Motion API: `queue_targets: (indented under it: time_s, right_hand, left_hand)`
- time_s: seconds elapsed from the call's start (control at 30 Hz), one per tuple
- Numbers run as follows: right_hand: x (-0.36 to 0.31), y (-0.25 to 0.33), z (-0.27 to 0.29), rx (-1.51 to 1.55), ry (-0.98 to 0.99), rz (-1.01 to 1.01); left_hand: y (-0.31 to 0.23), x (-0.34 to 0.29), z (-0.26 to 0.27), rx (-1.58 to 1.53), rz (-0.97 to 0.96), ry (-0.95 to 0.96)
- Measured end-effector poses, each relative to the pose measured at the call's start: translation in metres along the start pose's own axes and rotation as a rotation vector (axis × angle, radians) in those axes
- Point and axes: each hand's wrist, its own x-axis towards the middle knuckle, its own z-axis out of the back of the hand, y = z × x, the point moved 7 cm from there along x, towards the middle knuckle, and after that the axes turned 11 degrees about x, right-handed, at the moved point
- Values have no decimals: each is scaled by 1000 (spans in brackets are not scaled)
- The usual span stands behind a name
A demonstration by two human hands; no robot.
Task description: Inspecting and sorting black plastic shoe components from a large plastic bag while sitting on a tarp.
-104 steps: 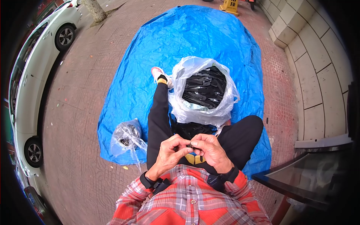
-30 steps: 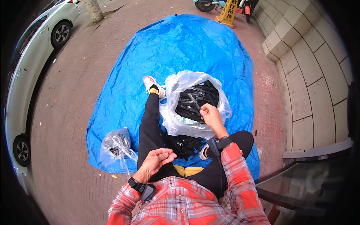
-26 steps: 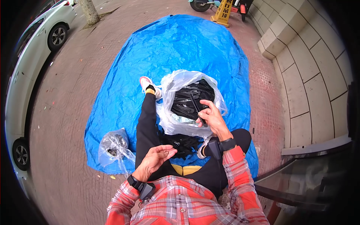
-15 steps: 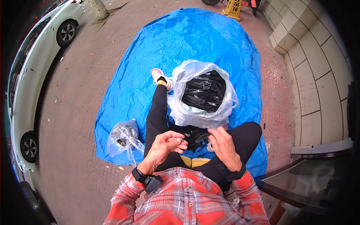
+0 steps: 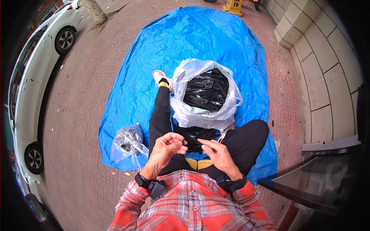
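Note:
My left hand is closed in a pinch, thumb against forefinger, on a small metal piece mostly hidden by the fingertips. Close by on its right, my right hand has thumb and forefinger drawn together at the end of a thin black strip-like piece. The two sets of fingertips are a short way apart, above my lap. Beneath and beyond them lies a loose heap of black pieces between my legs. Past that stands a white plastic bag, its mouth wide, full of similar long black pieces.
A clear bag of small metal parts lies beside my left leg on the blue tarp. Parked white cars line the left. On the right are a tiled wall and a dark-framed glass panel. A yellow sign stands at the back.
My right hand has moved left and nearer to me, from the heap toward my left hand. The left hand keeps its pinch. My view has shifted slightly.

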Motion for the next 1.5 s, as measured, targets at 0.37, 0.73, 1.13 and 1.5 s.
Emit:
queue_targets:
  time_s: [0.37, 0.73, 1.13, 1.5]
  right_hand:
    - [-10, -24, -12, 272, 19, -323]
    - [-7, -15, -24, 418, 146, -348]
    - [-6, -5, -39, 826, 345, -504]
    - [0, 5, -34, 596, 325, -449]
  left_hand:
    - [1, 2, -2, 5, -39, 3]
    - [11, -1, 0, 108, -46, 67]
    - [5, -14, -18, 301, -128, 215]
    - [-3, -16, -17, 276, -161, 161]
